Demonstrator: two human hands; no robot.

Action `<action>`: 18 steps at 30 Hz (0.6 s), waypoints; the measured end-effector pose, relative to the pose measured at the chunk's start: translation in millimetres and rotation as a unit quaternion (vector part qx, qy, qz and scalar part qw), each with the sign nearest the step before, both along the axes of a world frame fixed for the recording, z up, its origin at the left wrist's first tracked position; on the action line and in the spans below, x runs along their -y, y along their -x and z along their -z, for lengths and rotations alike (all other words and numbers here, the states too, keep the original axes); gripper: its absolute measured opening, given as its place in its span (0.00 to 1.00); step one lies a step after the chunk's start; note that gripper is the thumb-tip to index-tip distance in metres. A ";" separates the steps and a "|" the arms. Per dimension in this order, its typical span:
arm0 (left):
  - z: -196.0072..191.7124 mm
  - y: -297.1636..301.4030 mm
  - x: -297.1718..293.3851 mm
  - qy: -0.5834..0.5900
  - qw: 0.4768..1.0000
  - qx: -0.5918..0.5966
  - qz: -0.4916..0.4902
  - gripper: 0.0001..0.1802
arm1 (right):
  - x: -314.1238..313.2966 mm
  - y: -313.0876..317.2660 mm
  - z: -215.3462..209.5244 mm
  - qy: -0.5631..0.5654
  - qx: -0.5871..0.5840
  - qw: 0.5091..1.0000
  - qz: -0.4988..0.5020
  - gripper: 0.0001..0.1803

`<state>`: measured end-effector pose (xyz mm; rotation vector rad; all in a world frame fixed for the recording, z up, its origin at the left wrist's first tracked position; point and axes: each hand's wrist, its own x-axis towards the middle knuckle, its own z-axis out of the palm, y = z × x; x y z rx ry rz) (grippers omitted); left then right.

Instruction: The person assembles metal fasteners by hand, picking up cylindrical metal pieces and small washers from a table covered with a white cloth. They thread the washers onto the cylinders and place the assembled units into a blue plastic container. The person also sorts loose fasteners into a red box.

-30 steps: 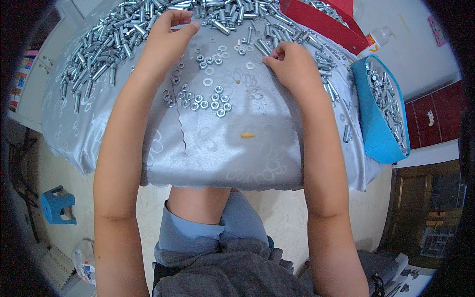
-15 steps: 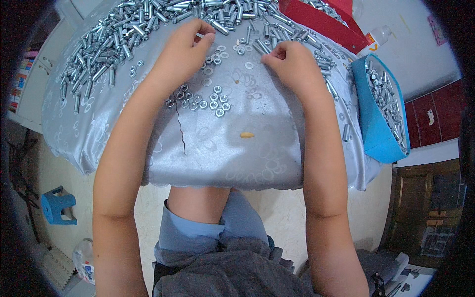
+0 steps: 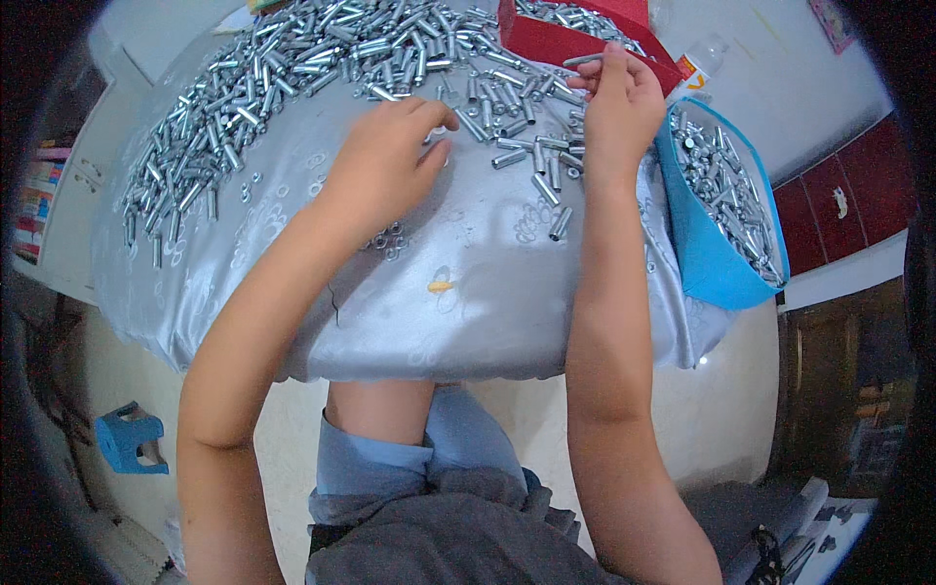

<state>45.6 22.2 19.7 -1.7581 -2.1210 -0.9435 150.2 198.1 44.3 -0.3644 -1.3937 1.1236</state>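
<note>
Pinching a slim metal piece [image 3: 582, 59] with thumb and fingertips brought together, the right hand [image 3: 626, 102] is raised in front of the red box [image 3: 534, 44], the piece jutting out leftward. The left hand [image 3: 395, 146] is low over the bench [image 3: 487, 336], fingers loosely bent and a gap between them and the thumb; no held thing shows there, though its palm is hidden. Beyond its fingers spreads the heap of bolts [image 3: 322, 49], with stray bolts [image 3: 541, 161] lying between the two arms, and hex nuts [image 3: 390, 241] clustered just beside the left forearm. Right of the right forearm stands the blue bin [image 3: 717, 278], filled with more metal pieces. Because the pinch seems to take only one end, the piece could tip or slip and be lost among its lookalikes. A low sweep of the left forearm could scatter the nuts, and the smooth-looking cloth would probably let them slide.
</note>
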 end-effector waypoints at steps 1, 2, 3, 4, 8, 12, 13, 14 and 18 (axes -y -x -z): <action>1.3 1.6 -7.4 0.015 1.000 0.013 0.009 0.10 | -0.9 -1.5 -2.0 0.011 -0.024 1.000 -0.007 0.14; 2.5 3.7 -17.2 0.031 0.999 0.025 0.019 0.10 | -2.7 -4.2 -4.3 0.021 -0.049 0.998 -0.013 0.14; 5.5 8.5 -26.2 0.028 0.999 0.027 0.015 0.09 | -1.5 -5.6 -5.8 0.011 -0.062 0.998 -0.009 0.14; 9.1 15.2 -36.6 0.025 0.999 0.030 0.012 0.09 | -1.2 -6.1 -6.7 0.022 -0.066 0.998 -0.012 0.14; -3.8 15.6 -73.3 0.107 0.984 0.116 -0.089 0.14 | -2.5 -4.5 -7.3 0.051 -0.090 0.994 -0.020 0.14; -2.0 18.7 -102.9 0.225 0.960 0.072 -0.150 0.21 | -0.4 -5.5 -8.5 0.060 -0.090 0.994 -0.027 0.14; -4.7 21.4 -110.1 0.283 0.938 0.108 -0.169 0.25 | 0.0 -6.6 -9.2 0.064 -0.086 0.994 -0.023 0.14; -8.4 22.0 -113.0 0.312 0.929 0.107 -0.165 0.26 | 0.7 -6.6 -10.3 0.069 -0.082 0.994 -0.022 0.15; -21.1 26.7 -118.8 0.395 0.902 0.089 -0.149 0.30 | 3.6 -8.4 -15.2 0.076 -0.072 0.994 -0.012 0.13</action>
